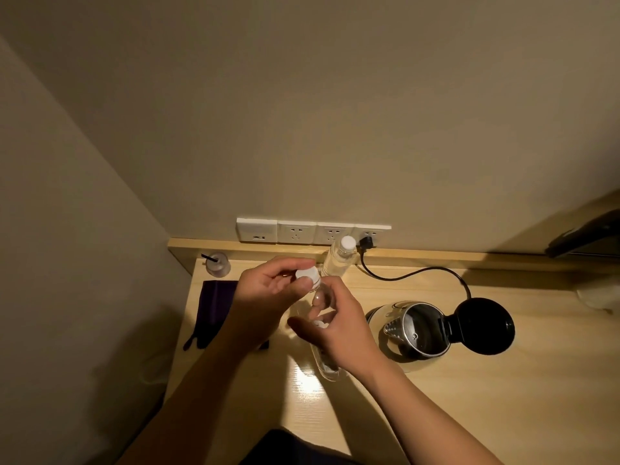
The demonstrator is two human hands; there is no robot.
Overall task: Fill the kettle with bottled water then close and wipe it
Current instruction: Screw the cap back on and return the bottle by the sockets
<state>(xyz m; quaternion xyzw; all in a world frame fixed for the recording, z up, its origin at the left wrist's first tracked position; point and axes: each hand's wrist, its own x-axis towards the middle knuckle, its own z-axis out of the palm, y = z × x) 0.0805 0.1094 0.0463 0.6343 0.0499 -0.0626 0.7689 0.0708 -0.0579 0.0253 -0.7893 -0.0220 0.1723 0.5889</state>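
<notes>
Desk: pale wooden desk (436, 414) carries everything.
Kettle: steel electric kettle (416, 330), black lid open, right of the hands; likely rigid and light while unfilled.
Bottle: clear plastic water bottle (323, 360), thin-walled, probably slippery; hold mid-body.
Right hand (339, 327): fingers wrapped around the bottle.
Left hand (268, 293): fingers (303, 284) pinching the white cap (308, 274).

Wall sockets (313, 232) sat above desk (469, 414) back ledge | small lidded cup with black straw (217, 263) stood far-left | dark object (585, 234) at right edge, unidentifiable
</notes>
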